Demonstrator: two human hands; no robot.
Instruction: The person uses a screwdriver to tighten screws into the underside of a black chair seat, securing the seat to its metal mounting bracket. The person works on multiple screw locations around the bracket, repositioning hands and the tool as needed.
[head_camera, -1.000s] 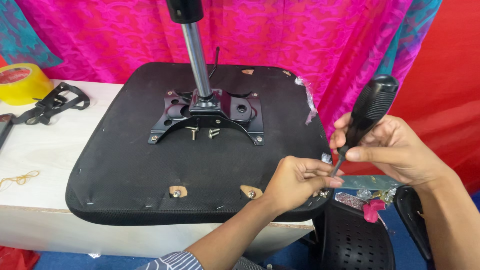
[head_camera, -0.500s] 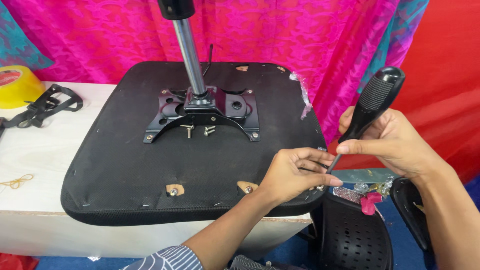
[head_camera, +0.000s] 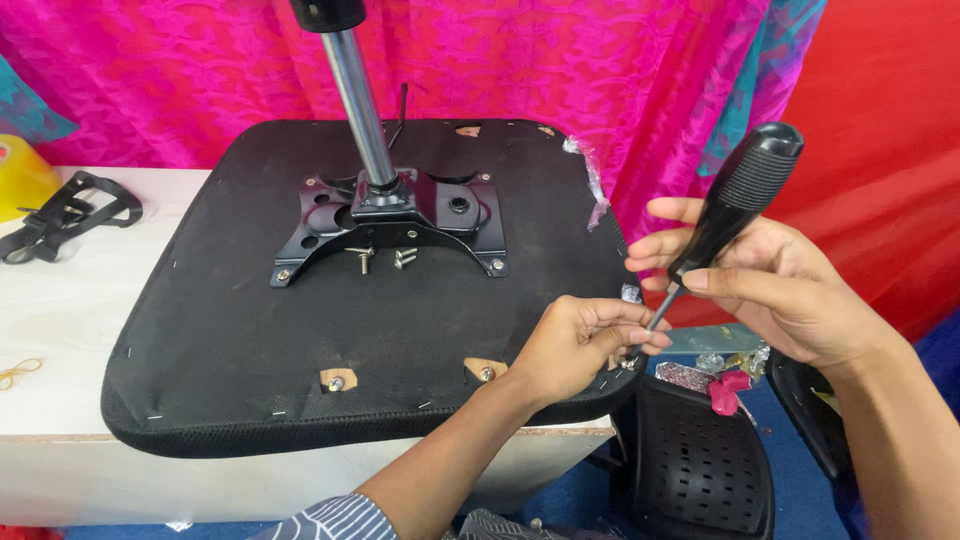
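Head view: upturned black office chair seat lies on a white table, underside up. Black metal mounting plate sits bolted at its centre, chrome gas-lift column standing up from it. Two loose bolts lie on the fabric just in front of the plate.

Right hand is wrapped closed around a screwdriver with a black ribbed handle, tilted, tip down at the seat's front right corner. Left hand rests on that same corner, fingers pinched together around the shaft's tip; whatever small part it pins there is hidden.

Two bolt heads in bare wood cut-outs along the front edge. Black strap buckle on the table at far left. Black perforated plastic chair part on the floor below the hands. Pink cloth hangs behind.
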